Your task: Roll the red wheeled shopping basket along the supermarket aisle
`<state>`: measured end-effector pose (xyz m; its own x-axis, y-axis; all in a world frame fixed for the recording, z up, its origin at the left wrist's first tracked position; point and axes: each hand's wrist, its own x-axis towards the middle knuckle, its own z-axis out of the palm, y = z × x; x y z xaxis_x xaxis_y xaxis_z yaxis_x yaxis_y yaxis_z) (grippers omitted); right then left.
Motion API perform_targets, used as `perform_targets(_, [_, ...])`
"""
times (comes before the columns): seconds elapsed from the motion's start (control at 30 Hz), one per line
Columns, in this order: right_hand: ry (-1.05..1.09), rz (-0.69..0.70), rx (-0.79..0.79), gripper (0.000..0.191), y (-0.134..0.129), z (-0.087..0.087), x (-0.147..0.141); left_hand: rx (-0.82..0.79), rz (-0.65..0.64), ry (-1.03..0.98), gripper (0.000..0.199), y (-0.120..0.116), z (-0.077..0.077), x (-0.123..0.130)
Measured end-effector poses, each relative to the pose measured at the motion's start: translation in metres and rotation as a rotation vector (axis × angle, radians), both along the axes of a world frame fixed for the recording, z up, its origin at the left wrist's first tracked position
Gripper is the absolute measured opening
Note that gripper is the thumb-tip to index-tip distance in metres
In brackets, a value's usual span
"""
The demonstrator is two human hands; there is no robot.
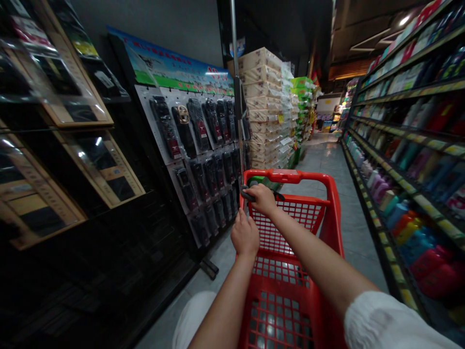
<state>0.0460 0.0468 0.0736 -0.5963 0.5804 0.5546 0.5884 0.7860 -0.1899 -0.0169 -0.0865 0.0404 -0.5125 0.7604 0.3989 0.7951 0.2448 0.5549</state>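
A red plastic shopping cart (336,223) with a grid basket stands in front of me. My left hand (245,236) is closed at its left rim, beside the lower end of an upright metal pole (235,48). Just beyond, my right hand (264,198) is closed on a dark grey clamp-like part (249,195) at the pole's foot, by the cart's far left corner. My fingers partly hide this part. A green and black item (271,183) shows behind my right hand, too covered to name.
Left, packaged belts hang on a display rack (165,131), whose foot (209,268) juts onto the floor. Boxed goods (105,165) hang nearer. Tall stacks of packs (261,106) stand ahead. Shelves of bottles (410,213) line the right side of the tiled aisle (329,157).
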Motion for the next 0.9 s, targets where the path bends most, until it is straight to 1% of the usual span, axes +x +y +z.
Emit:
perform_targets(0.1, [-0.026,0.015,0.031,0.039,-0.01,-0.007,0.002,0.01,-0.006,-0.019,0.051,0.0,0.001,-0.001])
perform_targets(0.27, [-0.032,0.053,0.058,0.042,-0.03,-0.032,0.005,0.003,-0.015,-0.047,0.052,0.0,0.002,-0.002])
perform_targets(0.33, [-0.056,0.035,0.078,0.044,-0.035,-0.038,0.006,0.001,-0.005,-0.05,0.052,0.001,0.002,-0.001])
perform_targets(0.37, [-0.08,0.017,0.094,0.042,-0.036,-0.038,0.006,0.002,0.0,-0.049,0.052,0.001,0.002,-0.001])
perform_targets(0.43, [-0.14,-0.019,0.14,0.039,-0.035,-0.031,0.003,0.005,0.002,-0.043,0.052,0.001,0.001,-0.001])
perform_targets(0.53, [-0.221,-0.048,0.201,0.038,-0.026,-0.007,-0.004,0.004,0.004,-0.025,0.051,0.001,0.0,-0.001])
perform_targets(0.6, [-0.248,-0.061,0.212,0.037,-0.018,0.009,-0.01,0.002,0.01,-0.023,0.051,0.001,0.001,-0.001])
perform_targets(0.67, [-0.253,-0.05,0.208,0.037,-0.012,0.018,-0.014,0.008,0.017,-0.04,0.05,0.0,0.002,-0.001])
perform_targets(0.7, [-0.248,-0.03,0.203,0.037,-0.01,0.018,-0.015,0.012,0.019,-0.06,0.05,0.0,0.003,-0.001])
perform_targets(0.77, [-0.212,0.027,0.177,0.039,-0.009,0.012,-0.015,0.022,0.026,-0.126,0.049,-0.001,0.005,-0.003])
perform_targets(0.83, [-0.14,0.094,0.121,0.041,-0.012,-0.001,-0.012,0.037,0.03,-0.229,0.048,-0.001,0.005,-0.005])
perform_targets(0.9, [-0.04,0.187,0.05,0.043,-0.018,-0.015,-0.008,0.085,0.049,-0.353,0.047,0.001,0.003,-0.01])
